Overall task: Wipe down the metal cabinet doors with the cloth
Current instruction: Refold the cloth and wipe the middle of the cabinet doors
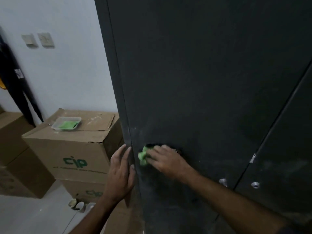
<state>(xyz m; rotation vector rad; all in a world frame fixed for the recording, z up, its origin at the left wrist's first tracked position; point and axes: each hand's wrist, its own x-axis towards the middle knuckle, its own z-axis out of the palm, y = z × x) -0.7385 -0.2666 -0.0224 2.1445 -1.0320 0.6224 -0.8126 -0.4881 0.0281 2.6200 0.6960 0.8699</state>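
Pale wall and stacked cardboard boxes [67, 149] crowd the cabinet's left side, leaving little elbow room there. On the left cabinet door [194, 81], the right hand [166, 160] presses a bunched green cloth [143, 157] low near the left edge, fingers curled over it. The left hand [120, 171] rests flat, fingers straight, on the corner. Dusty smears remain around and below; judging by these, much wiping is left, including the right door [287, 149].

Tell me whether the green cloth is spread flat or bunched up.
Bunched up. The green cloth shows as a crumpled wad sticking out from under the right hand, which presses it against the cabinet door.
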